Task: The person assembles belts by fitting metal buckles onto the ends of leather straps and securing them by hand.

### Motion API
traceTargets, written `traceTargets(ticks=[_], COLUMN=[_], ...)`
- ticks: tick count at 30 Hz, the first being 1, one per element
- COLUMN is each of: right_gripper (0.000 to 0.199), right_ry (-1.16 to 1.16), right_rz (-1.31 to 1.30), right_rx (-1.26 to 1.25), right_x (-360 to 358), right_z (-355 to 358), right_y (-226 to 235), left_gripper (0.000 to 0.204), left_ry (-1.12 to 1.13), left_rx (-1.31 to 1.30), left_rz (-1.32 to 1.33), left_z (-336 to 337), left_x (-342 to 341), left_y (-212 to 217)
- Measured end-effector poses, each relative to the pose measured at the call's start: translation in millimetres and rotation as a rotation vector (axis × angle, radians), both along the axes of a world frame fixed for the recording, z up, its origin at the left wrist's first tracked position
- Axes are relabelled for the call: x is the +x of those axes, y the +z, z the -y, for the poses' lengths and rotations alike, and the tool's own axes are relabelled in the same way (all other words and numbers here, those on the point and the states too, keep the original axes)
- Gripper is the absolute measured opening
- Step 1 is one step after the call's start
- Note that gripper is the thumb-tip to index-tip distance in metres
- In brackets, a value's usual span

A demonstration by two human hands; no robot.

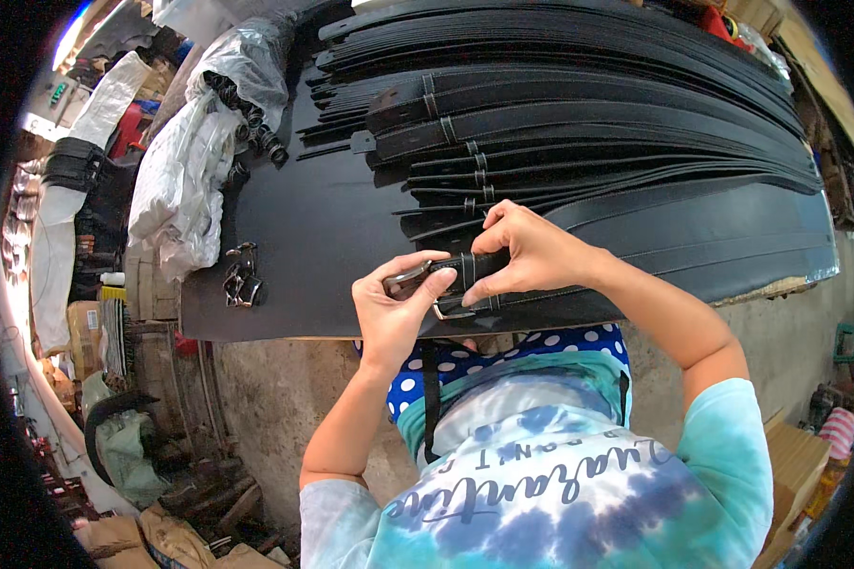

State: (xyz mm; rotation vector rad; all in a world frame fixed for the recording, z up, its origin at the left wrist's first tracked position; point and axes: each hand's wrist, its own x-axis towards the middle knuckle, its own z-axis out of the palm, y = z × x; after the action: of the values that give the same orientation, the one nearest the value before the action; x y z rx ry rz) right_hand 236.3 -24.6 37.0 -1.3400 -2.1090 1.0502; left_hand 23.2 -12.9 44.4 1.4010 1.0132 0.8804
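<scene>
My left hand (387,311) pinches a silver buckle (408,276) at the end of a black belt (467,272) with pale stitching. Thumb and fingers of my right hand (538,251) close round the same belt just right of the buckle. Both hands are above the near edge of the black worktable (294,228). Another buckle frame (440,310) shows just below my left thumb, on a belt lying underneath. Beyond my hands, several belts (484,156) lie fanned out with their ends to the left. My fingers hide part of the held belt.
Loose metal buckles (244,277) lie on the table's left side. Behind them sit clear plastic bags (185,180), with dark metal pieces spilling from one. Stacked black straps (560,43) cover the far side. A concrete floor (285,398) shows below the table edge.
</scene>
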Motion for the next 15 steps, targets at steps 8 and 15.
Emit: traceTargets(ticks=[8,15], right_gripper=[0.051,0.028], right_ry=[-0.043,-0.393], right_rz=[0.041,0.487], right_rx=[0.26,0.285], right_x=[25,146], right_z=[9,80], right_y=[-1,-20], left_gripper=[0.024,0.007], left_ry=[-0.001,-0.022], left_rx=[-0.163,-0.261], left_rz=[-0.062,-0.166], left_z=[-23,-71], left_x=[-4,-89], left_y=[10,-1])
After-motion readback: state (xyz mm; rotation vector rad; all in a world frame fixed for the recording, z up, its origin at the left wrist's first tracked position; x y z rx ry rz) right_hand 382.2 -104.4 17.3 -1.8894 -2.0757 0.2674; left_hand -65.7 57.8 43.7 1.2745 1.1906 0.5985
